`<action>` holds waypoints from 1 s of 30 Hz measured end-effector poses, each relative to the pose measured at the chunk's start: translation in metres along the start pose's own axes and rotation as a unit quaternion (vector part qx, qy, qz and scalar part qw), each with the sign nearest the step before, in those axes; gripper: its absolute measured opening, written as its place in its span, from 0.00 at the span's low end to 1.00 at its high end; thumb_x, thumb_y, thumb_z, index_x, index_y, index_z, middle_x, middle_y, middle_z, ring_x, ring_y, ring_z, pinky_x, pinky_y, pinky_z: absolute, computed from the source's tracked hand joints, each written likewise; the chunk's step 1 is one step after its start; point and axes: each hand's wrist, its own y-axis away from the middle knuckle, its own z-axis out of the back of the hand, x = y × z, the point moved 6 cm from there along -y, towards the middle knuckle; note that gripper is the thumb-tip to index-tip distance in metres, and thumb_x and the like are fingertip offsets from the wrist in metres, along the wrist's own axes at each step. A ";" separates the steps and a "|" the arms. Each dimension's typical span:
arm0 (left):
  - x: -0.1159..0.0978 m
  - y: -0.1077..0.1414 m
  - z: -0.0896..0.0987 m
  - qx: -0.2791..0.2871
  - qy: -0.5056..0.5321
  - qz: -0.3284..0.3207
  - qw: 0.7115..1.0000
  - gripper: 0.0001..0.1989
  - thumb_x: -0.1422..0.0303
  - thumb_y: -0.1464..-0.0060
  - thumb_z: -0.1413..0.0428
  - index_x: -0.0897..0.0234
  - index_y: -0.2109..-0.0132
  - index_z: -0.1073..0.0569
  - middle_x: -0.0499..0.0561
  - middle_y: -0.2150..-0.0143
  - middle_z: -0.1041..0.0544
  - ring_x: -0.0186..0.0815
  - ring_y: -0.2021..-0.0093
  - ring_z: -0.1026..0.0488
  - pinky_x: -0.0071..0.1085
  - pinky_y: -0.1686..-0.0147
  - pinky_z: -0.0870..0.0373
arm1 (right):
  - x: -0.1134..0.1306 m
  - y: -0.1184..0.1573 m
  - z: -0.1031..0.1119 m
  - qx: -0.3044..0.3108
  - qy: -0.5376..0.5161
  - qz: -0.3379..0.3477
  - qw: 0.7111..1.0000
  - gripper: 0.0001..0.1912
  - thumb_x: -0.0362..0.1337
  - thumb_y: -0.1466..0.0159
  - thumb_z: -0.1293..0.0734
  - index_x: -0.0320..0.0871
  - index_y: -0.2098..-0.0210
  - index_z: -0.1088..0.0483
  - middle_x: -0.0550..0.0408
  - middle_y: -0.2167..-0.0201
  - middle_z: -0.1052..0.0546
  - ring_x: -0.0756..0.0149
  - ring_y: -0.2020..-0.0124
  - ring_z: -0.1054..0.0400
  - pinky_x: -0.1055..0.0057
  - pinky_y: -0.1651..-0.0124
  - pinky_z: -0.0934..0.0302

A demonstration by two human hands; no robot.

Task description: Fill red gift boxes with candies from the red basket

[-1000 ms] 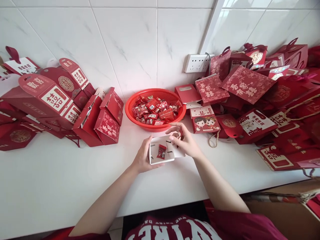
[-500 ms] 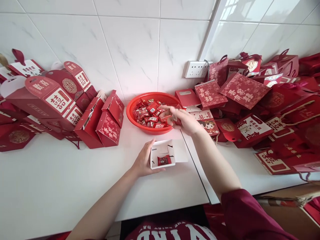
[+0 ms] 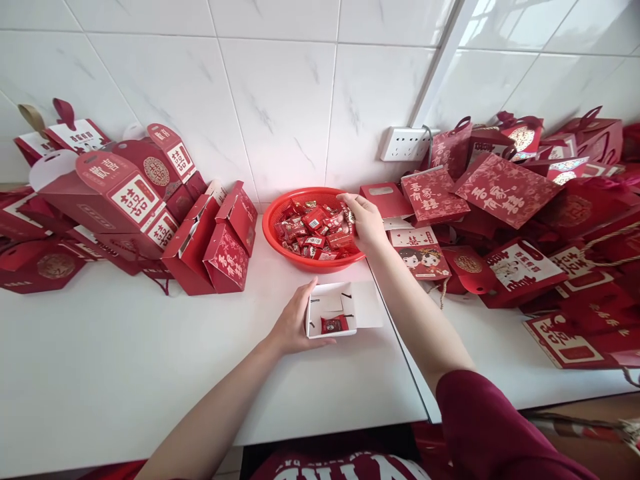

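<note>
My left hand (image 3: 294,323) grips the left side of a small open box (image 3: 333,293) with a white inside, its fingers wrapped round the edge. One red wrapped candy (image 3: 334,325) lies at the bottom of the box, and the white flap (image 3: 369,305) sticks out to the right. Beyond it stands a red plastic basket (image 3: 273,243) full of red wrapped candies (image 3: 315,230). My right hand (image 3: 367,221) is over the basket's right side, fingers curled down and closed round a wrapped candy (image 3: 349,215) that they partly cover.
Red gift boxes (image 3: 233,263) stand upright at the left. A large heap of red gift boxes and bags (image 3: 505,190) fills the right side. A white power strip (image 3: 407,144) is on the tiled wall. A dark seam runs across the white table (image 3: 150,360).
My right hand has gone from hovering with spread fingers above the basket to reaching down into the candies, fingers closing. My left hand still holds the box. The view has shifted slightly.
</note>
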 end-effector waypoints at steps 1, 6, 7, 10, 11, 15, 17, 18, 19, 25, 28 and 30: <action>0.001 0.000 0.000 -0.001 0.000 0.004 1.000 0.64 0.52 0.60 0.30 0.49 0.27 0.63 0.62 0.34 0.41 0.59 0.36 0.38 0.60 0.42 0.34 | 0.004 -0.006 0.003 -0.023 0.092 0.023 0.995 0.20 0.50 0.29 0.42 0.42 0.49 0.33 0.49 0.64 0.23 0.61 0.70 0.29 0.65 0.67 0.33; 0.002 0.002 0.002 -0.002 0.001 0.019 1.000 0.65 0.52 0.60 0.30 0.48 0.27 0.64 0.62 0.34 0.41 0.60 0.36 0.38 0.61 0.42 0.33 | 0.011 -0.025 -0.022 0.010 0.535 0.115 0.837 0.20 0.33 0.30 0.41 0.36 0.40 0.37 0.32 0.37 0.36 0.41 0.37 0.42 0.46 0.41 0.44; 0.002 0.002 0.002 0.002 0.000 0.018 1.000 0.65 0.53 0.60 0.30 0.48 0.27 0.65 0.62 0.33 0.42 0.60 0.35 0.39 0.61 0.42 0.33 | 0.004 -0.028 -0.036 0.074 0.570 0.110 0.811 0.19 0.30 0.31 0.42 0.36 0.41 0.36 0.33 0.39 0.34 0.42 0.39 0.40 0.49 0.41 0.43; 0.001 0.003 0.002 0.008 -0.005 0.017 1.000 0.65 0.53 0.60 0.30 0.48 0.27 0.65 0.62 0.32 0.43 0.60 0.35 0.39 0.61 0.43 0.33 | -0.020 -0.032 -0.078 0.238 0.594 0.073 0.765 0.12 0.28 0.31 0.39 0.37 0.51 0.27 0.38 0.52 0.24 0.53 0.50 0.29 0.61 0.47 0.37; 0.002 0.003 0.003 0.009 -0.005 0.021 1.000 0.65 0.53 0.60 0.30 0.48 0.27 0.65 0.62 0.32 0.43 0.60 0.35 0.39 0.61 0.43 0.33 | -0.026 -0.033 -0.089 0.269 0.598 0.062 0.753 0.09 0.29 0.31 0.37 0.37 0.54 0.26 0.41 0.55 0.23 0.56 0.53 0.28 0.62 0.49 0.35; 0.005 0.005 0.004 0.011 0.004 0.035 0.999 0.66 0.52 0.62 0.29 0.48 0.27 0.65 0.62 0.33 0.42 0.59 0.36 0.38 0.59 0.43 0.32 | -0.052 -0.040 -0.124 0.367 0.624 0.004 0.690 0.14 0.42 0.31 0.34 0.38 0.51 0.28 0.48 0.53 0.24 0.62 0.55 0.27 0.60 0.52 0.30; 0.006 0.006 0.004 0.013 0.005 0.039 0.999 0.66 0.52 0.62 0.29 0.48 0.27 0.64 0.62 0.33 0.43 0.59 0.36 0.38 0.59 0.43 0.32 | -0.062 -0.043 -0.132 0.399 0.630 -0.020 0.666 0.14 0.43 0.33 0.31 0.39 0.53 0.27 0.48 0.54 0.23 0.61 0.56 0.26 0.60 0.52 0.30; 0.006 0.006 0.004 0.016 0.004 0.043 0.999 0.66 0.52 0.62 0.29 0.48 0.27 0.64 0.62 0.33 0.43 0.59 0.36 0.38 0.58 0.43 0.32 | -0.067 -0.044 -0.134 0.410 0.632 -0.027 0.658 0.16 0.43 0.37 0.28 0.39 0.54 0.26 0.47 0.55 0.22 0.59 0.57 0.26 0.59 0.53 0.30; 0.006 0.006 0.005 0.018 0.004 0.046 0.999 0.65 0.52 0.62 0.29 0.49 0.27 0.64 0.62 0.33 0.43 0.58 0.36 0.38 0.58 0.43 0.32 | -0.071 -0.045 -0.136 0.416 0.631 -0.028 0.654 0.20 0.43 0.42 0.24 0.38 0.54 0.26 0.45 0.55 0.22 0.55 0.56 0.25 0.58 0.53 0.30; 0.004 0.007 0.005 0.020 0.000 0.047 0.999 0.65 0.51 0.62 0.29 0.52 0.27 0.63 0.63 0.33 0.43 0.58 0.36 0.38 0.57 0.42 0.33 | -0.085 -0.047 -0.140 0.394 0.608 0.063 0.687 0.50 0.42 0.53 0.21 0.42 0.35 0.41 0.36 0.36 0.36 0.41 0.35 0.41 0.52 0.38 0.41; 0.006 0.007 0.005 0.019 0.003 0.050 0.999 0.65 0.51 0.62 0.30 0.51 0.27 0.63 0.63 0.33 0.42 0.58 0.37 0.37 0.58 0.43 0.33 | -0.087 -0.047 -0.138 0.386 0.595 0.085 0.699 0.45 0.42 0.50 0.22 0.40 0.37 0.40 0.36 0.40 0.31 0.42 0.39 0.37 0.52 0.38 0.42; 0.008 0.006 0.004 0.014 0.007 0.050 0.999 0.65 0.51 0.62 0.30 0.50 0.27 0.63 0.62 0.33 0.42 0.58 0.37 0.37 0.59 0.43 0.32 | -0.086 -0.049 -0.137 0.375 0.590 0.087 0.709 0.41 0.40 0.47 0.23 0.39 0.38 0.39 0.37 0.44 0.28 0.44 0.43 0.33 0.53 0.41 0.38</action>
